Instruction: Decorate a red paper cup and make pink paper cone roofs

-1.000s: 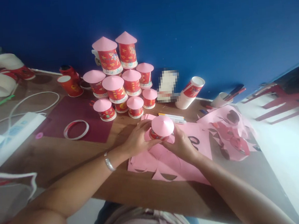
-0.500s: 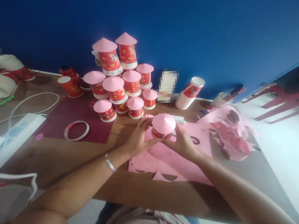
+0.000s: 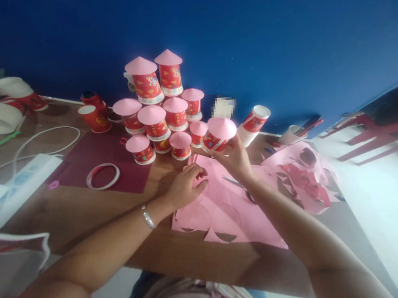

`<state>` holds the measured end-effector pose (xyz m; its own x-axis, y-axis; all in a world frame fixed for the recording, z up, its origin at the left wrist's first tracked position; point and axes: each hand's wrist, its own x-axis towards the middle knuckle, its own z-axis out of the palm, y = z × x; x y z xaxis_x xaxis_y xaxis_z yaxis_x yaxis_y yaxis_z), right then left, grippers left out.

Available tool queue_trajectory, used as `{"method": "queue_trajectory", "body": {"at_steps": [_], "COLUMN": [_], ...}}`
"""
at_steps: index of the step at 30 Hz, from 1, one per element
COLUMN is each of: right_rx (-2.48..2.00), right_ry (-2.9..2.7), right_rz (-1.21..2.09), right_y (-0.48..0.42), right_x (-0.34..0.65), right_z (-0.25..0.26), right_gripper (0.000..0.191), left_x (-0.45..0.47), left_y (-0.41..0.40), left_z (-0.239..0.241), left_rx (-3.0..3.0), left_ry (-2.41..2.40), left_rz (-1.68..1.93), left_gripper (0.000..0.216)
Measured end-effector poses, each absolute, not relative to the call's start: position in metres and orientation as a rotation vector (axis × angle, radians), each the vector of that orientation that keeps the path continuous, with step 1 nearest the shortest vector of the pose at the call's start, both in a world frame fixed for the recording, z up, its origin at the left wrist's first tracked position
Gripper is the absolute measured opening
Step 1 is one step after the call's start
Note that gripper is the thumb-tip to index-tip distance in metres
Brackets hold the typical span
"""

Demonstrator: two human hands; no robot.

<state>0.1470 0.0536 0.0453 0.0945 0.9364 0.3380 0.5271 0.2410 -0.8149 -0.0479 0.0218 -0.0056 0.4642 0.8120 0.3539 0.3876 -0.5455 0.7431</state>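
My right hand [image 3: 236, 160] grips a small red paper-cup house with a pink paper cone roof [image 3: 222, 128], tilted slightly and raised at the right of similar cone-topped cups. My left hand [image 3: 188, 185] is over the pink paper sheet [image 3: 225, 220], holding nothing, its fingers curled with a gap between thumb and fingertips. Scissors [image 3: 238, 182] lie on that sheet, partly hidden by my right forearm. Close by on the left are a small pink-roofed cup [image 3: 181, 146] and several more, some stacked in tiers [image 3: 152, 123].
Pink paper offcuts [image 3: 308, 177] lie at the right. Stacked paper cups [image 3: 255, 121] lean near the blue wall, beside a blurred-out pale object [image 3: 223, 106]. A white cup ring [image 3: 103, 176] rests on dark red paper [image 3: 129, 179]. A power strip [image 3: 29, 180] with cables is on the left.
My right hand has carried the pink-roofed cup up and away toward the back. My left hand has let go of it and stays lower, over the sheet. The scissors now show more.
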Motion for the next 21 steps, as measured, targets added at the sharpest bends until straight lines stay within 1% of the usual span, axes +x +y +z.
{"method": "queue_trajectory", "body": {"at_steps": [2,9,13,21], "right_rx": [-1.414,-1.421,-1.466,-1.486], "right_ry": [-1.560,-1.626,-1.705,-1.672], "right_rz": [0.492,0.319,0.269,0.189], "right_y": [0.073,0.130,0.142,0.153], "right_x": [0.140,0.121,0.113,0.107], "right_z": [0.047,0.046,0.039,0.028], "right_gripper": [0.055,0.063,0.064,0.068], "left_x": [-0.048,-0.046,-0.047,-0.046], "left_y": [0.023,0.025,0.024,0.025], "left_z": [-0.008,-0.008,-0.008,-0.009], "left_rx": [2.141,2.123,2.114,2.147], "left_ry": [0.982,0.948,0.959,0.961], "left_rz": [0.930,0.856,0.827,0.813], "left_gripper": [0.002,0.008,0.009,0.011]}}
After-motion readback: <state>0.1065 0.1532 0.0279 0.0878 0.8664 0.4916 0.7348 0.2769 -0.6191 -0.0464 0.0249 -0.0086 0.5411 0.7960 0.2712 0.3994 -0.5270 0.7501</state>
